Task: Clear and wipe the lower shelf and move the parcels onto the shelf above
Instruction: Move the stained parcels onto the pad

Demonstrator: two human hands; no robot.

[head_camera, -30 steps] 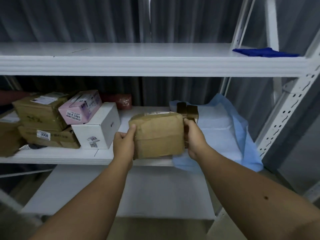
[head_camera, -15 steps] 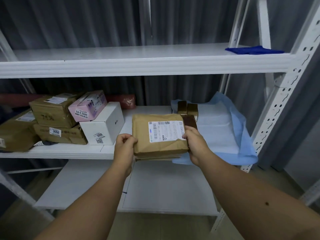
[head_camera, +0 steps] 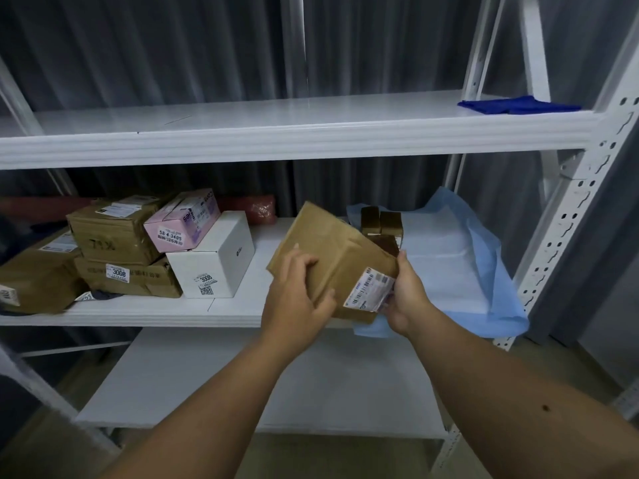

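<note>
Both the left hand and right hand grip a tilted brown paper-wrapped parcel (barcode label lower right) above the middle white metal shelf.

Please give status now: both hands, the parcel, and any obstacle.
Left hand and right hand both grip brown parcel, tilted, off the shelf. Upper shelf mostly bare; blue cloth at right end.

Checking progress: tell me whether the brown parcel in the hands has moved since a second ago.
Yes. The brown parcel has been turned and tilted, its label now at the lower right, but it is level with the middle shelf, not raised to the upper one.
</note>
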